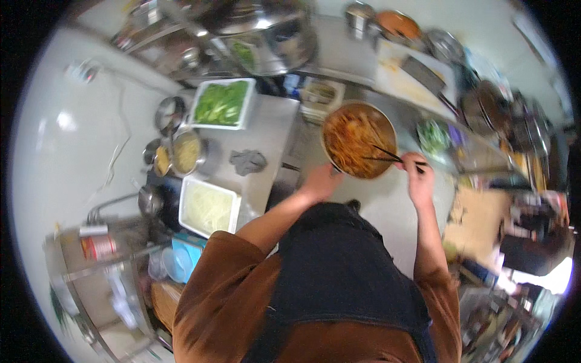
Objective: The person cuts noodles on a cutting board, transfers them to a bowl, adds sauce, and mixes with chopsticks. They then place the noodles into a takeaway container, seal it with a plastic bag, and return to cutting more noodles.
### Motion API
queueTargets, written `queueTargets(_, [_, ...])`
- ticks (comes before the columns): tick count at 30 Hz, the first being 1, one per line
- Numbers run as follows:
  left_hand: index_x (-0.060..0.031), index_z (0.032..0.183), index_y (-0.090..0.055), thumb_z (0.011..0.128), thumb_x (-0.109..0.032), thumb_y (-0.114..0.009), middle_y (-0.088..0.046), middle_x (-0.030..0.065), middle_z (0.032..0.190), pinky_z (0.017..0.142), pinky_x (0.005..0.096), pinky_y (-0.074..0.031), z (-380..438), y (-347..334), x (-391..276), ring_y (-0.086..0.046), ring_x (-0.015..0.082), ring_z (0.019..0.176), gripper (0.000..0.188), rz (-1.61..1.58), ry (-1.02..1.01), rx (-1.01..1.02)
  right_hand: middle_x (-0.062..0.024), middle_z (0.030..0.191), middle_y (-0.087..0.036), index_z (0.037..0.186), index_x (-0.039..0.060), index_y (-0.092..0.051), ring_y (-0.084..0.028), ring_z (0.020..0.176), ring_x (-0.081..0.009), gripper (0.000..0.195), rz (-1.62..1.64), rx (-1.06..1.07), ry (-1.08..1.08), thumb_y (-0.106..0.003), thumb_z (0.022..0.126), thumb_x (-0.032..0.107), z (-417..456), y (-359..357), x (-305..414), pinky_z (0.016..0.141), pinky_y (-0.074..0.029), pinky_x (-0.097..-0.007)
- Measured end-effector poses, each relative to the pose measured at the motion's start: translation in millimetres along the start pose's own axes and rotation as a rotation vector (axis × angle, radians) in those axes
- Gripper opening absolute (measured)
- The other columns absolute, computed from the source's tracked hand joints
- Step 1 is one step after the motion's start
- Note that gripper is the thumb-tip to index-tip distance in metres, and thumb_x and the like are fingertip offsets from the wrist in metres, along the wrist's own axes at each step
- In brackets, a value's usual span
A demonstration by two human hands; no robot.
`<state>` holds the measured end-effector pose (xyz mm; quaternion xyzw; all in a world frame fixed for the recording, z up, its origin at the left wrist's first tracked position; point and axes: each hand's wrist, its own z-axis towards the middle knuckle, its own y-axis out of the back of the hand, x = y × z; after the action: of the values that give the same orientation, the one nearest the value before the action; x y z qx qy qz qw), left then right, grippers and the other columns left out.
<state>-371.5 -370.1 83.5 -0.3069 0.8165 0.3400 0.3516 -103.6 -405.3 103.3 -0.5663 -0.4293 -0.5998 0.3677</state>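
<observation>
My left hand [327, 180] grips the handle of a round pan [389, 131] and holds it above the floor, in front of my dark apron. Reddish-brown noodles [352, 136] or similar strips in sauce fill much of the pan. In my right hand [416, 172] is a pair of black chopsticks [386, 154], whose tips reach into the food. The pan handle is mostly covered by my left hand.
To the left, a steel table [277, 122] bears a white tub of green leaves [222, 103], a white tub of pale strips [209, 208] and a grey cloth [248, 161]. A cleaver [423, 73] lies on a cutting board [390, 84] beyond the pan. A large steel pot [290, 41] stands at the back.
</observation>
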Motion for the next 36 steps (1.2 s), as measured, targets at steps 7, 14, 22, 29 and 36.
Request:
queueTargets(7, [0.0027,0.127,-0.063,0.100,-0.035,-0.065,-0.068,0.0183,0.074,0.054,0.0430,-0.054,-16,6,-5,-0.066,0.0285,0.056,0.047,-0.091,0.067,-0.035,-0.0088,0.108,-0.069,0.097,-0.0071,-0.068,-0.067,0.095,-0.0154,0.023,-0.082,0.203,0.195,-0.059,0.108,0.011,22,12,9,0.083,-0.055,-0.0286])
queueTargets(14, [0.0046,0.133,-0.058,0.103,-0.035,-0.060,-0.073,0.0218,0.086,0.057,0.0443,-0.055,-11,-11,-7,-0.071,0.0331,0.062,0.049,-0.014,-0.003,-0.153,-0.0103,0.095,-0.072,0.101,-0.0039,-0.069,-0.071,0.079,-0.0165,0.026,0.106,0.087,-0.105,-0.062,0.107,0.020,5,28,-2,0.073,-0.059,-0.0299])
queueTargets(22, [0.0021,0.122,-0.059,0.103,-0.038,-0.060,-0.065,0.0138,0.076,0.045,0.0394,-0.047,-6,-24,-10,-0.059,0.0221,0.050,0.044,-0.211,0.038,-0.123,-0.0139,0.097,-0.075,0.106,-0.0064,-0.071,-0.073,0.084,-0.0195,0.026,0.059,0.070,0.198,-0.058,0.109,0.015,41,-24,19,0.078,-0.060,-0.0326])
queueTargets(29, [-0.0040,0.102,-0.052,0.105,-0.024,-0.061,-0.048,0.0018,0.068,0.040,0.0324,-0.033,-11,-16,-24,-0.043,0.0121,0.047,0.022,-0.697,0.184,-0.006,-0.0135,0.096,-0.073,0.106,-0.0072,-0.072,-0.073,0.081,-0.0184,0.020,-0.178,0.086,0.210,-0.060,0.107,0.009,33,14,43,0.073,-0.059,-0.0305])
queueTargets(36, [0.0008,0.110,-0.050,0.104,-0.022,-0.061,-0.049,0.0047,0.072,0.040,0.0332,-0.033,0,-18,-47,-0.042,0.0134,0.046,0.026,-0.543,0.283,-0.120,-0.0092,0.101,-0.073,0.103,-0.0030,-0.073,-0.072,0.088,-0.0176,0.017,-0.122,0.057,0.060,-0.061,0.106,0.009,43,8,24,0.080,-0.059,-0.0313])
